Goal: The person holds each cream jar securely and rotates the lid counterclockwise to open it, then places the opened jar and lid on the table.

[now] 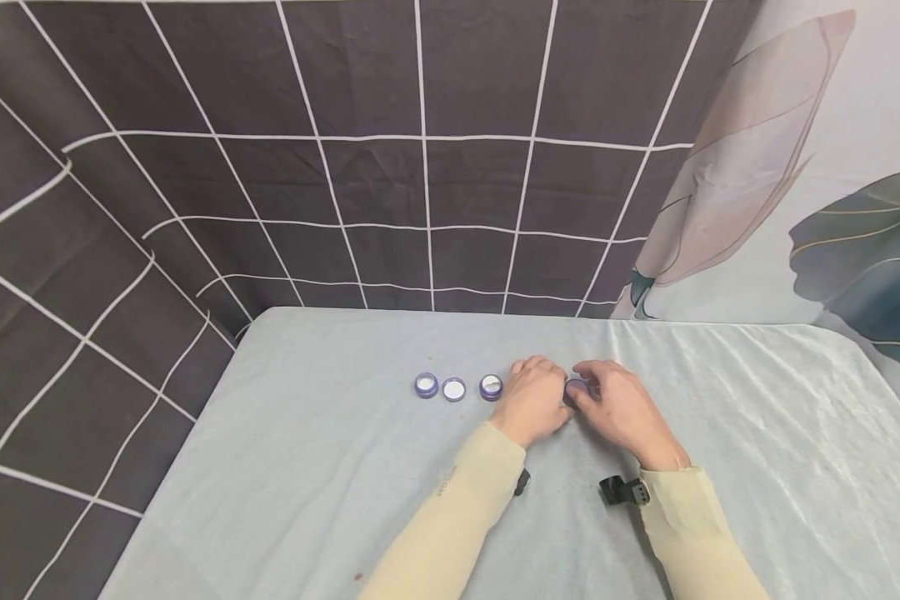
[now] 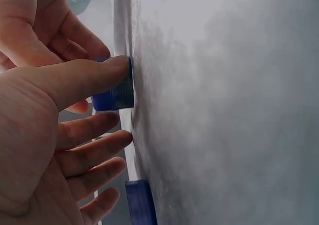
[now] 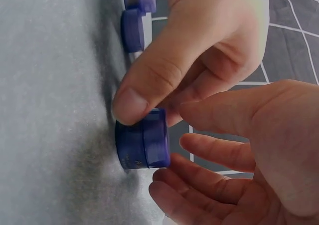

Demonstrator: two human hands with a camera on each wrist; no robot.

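Observation:
Between both hands a small round purple-blue jar stands on the cloth, its lid on top and faint lettering on its side. My left hand grips the jar low down, thumb against its side and fingers curled behind. Around the lid are the thumb and curled fingers of my right hand; how firmly they press is hard to see. Left of the hands lie a jar with white inside, a flat white-faced purple-rimmed piece and another white-topped jar.
A pale grey-blue velvety cloth covers the table. Dark cloth with white grid lines hangs at the back and left. To the right hangs a leaf-patterned curtain. Black wrist mounts sit at the cream sleeves.

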